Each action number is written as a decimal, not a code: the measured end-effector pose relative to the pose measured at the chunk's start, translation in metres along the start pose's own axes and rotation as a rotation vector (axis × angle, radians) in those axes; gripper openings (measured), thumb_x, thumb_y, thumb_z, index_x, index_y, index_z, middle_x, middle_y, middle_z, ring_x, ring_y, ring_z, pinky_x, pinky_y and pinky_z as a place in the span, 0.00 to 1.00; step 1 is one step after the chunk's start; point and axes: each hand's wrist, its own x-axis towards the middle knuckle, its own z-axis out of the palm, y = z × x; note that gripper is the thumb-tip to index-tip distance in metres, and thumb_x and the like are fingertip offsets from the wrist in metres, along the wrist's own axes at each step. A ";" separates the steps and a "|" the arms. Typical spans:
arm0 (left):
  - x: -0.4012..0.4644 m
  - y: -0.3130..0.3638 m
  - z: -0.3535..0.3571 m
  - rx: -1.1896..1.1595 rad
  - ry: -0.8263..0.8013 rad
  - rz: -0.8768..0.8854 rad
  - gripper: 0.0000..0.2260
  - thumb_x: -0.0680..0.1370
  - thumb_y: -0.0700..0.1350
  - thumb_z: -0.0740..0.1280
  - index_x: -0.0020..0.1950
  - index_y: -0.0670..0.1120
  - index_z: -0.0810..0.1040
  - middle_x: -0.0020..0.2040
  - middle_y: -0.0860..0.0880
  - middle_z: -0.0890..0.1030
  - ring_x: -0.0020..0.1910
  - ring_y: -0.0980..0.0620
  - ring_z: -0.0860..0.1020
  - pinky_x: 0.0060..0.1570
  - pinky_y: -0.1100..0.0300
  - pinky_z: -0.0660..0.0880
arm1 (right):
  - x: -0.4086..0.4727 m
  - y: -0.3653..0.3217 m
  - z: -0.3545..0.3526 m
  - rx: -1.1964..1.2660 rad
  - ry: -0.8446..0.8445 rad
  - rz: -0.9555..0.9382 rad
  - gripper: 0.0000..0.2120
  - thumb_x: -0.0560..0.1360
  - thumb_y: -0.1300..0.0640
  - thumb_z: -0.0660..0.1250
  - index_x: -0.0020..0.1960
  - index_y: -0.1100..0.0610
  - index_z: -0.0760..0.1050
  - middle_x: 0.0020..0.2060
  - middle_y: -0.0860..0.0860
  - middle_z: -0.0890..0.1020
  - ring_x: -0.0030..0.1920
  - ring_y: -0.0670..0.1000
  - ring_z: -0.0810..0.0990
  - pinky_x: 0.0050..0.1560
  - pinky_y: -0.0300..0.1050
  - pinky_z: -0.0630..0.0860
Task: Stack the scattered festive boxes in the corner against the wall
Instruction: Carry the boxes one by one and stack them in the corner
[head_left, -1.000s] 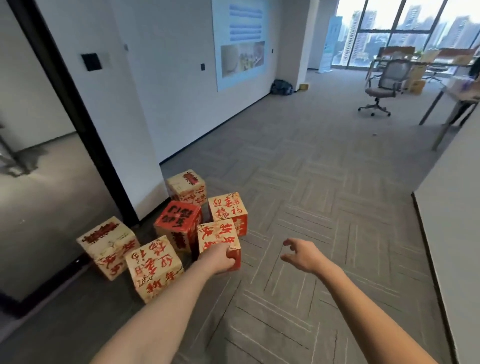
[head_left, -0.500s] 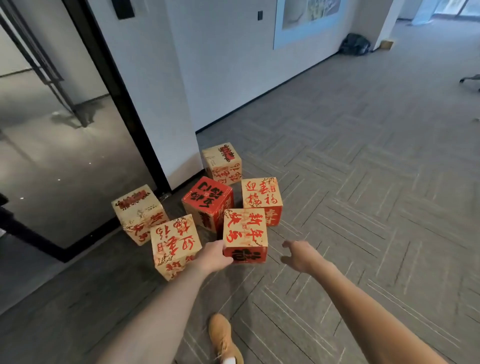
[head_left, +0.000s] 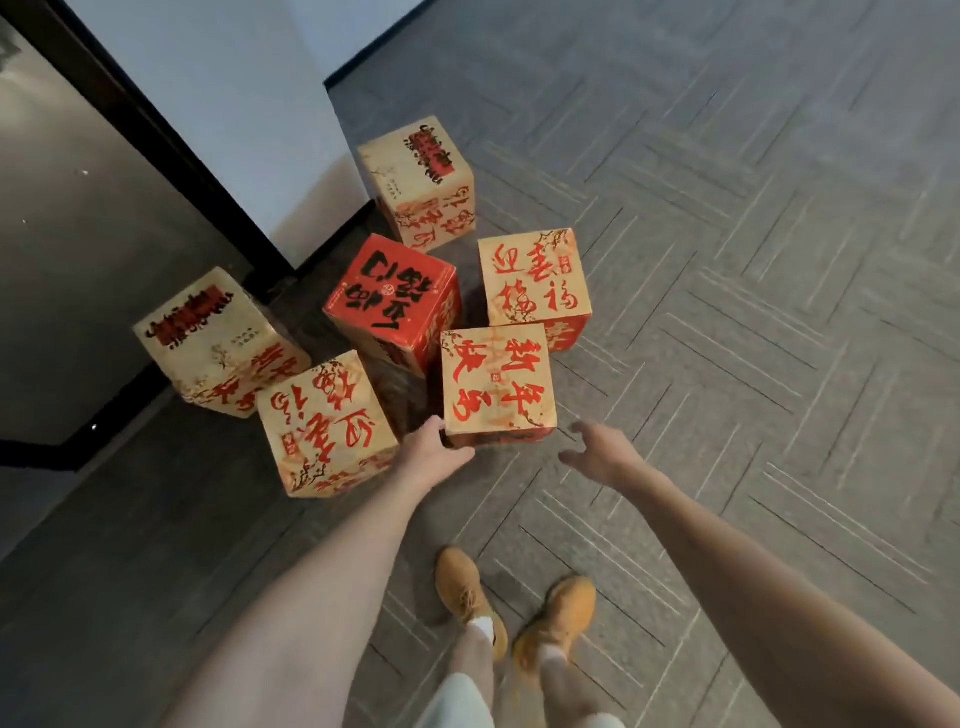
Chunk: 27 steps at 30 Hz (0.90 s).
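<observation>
Six festive boxes, scattered on grey carpet, none stacked. Landmark: the red box (head_left: 392, 299), red top with black lettering, standing near the foot of the white wall corner (head_left: 291, 156).

1. Far tan box (head_left: 418, 179): beyond the red box, closest to the wall; dark red band of lettering on top.
2. Right tan box (head_left: 535, 283): just right of the red box, a narrow gap between them; red calligraphy on top, red lower side.
3. Near tan box (head_left: 498, 382): in front and right of the red box, its left rear corner at or very close to the red box; contact cannot be told.
4. Front-left tan box (head_left: 324, 421): in front and left of the red box, tilted in view, red script on top.
5. Left tan box (head_left: 215, 340): left of the red box, beside the black door frame (head_left: 156, 130) and dark glass panel (head_left: 78, 260); touching or nearly touching item 4.

Left hand (head_left: 431, 452): fingers on the near tan box's lower left front corner, thumb spread below it; touching, no closed grasp visible.
Right hand (head_left: 597, 449): wide, fingers spread and slightly bent, just off the same box's right front corner, holding nothing.

Also: two tan shoes (head_left: 514, 603) on the carpet, well in front of the red box.
</observation>
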 end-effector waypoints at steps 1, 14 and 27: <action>0.016 -0.005 0.010 -0.005 -0.023 -0.021 0.28 0.74 0.56 0.73 0.71 0.49 0.68 0.69 0.45 0.75 0.66 0.44 0.74 0.57 0.54 0.74 | 0.019 0.003 0.004 0.007 -0.024 0.012 0.27 0.79 0.52 0.68 0.75 0.57 0.66 0.70 0.56 0.74 0.68 0.57 0.75 0.66 0.48 0.71; 0.256 -0.116 0.165 0.012 -0.091 -0.289 0.37 0.71 0.57 0.76 0.75 0.50 0.65 0.74 0.45 0.69 0.71 0.43 0.70 0.64 0.46 0.73 | 0.281 0.121 0.130 0.191 -0.109 0.165 0.35 0.77 0.51 0.71 0.78 0.56 0.58 0.68 0.58 0.74 0.63 0.57 0.77 0.60 0.50 0.76; 0.413 -0.219 0.261 -0.164 -0.004 -0.193 0.48 0.68 0.54 0.79 0.80 0.52 0.54 0.78 0.46 0.63 0.75 0.43 0.66 0.70 0.45 0.68 | 0.438 0.201 0.263 0.625 0.058 0.127 0.31 0.71 0.55 0.76 0.71 0.52 0.67 0.62 0.48 0.75 0.61 0.50 0.74 0.61 0.52 0.74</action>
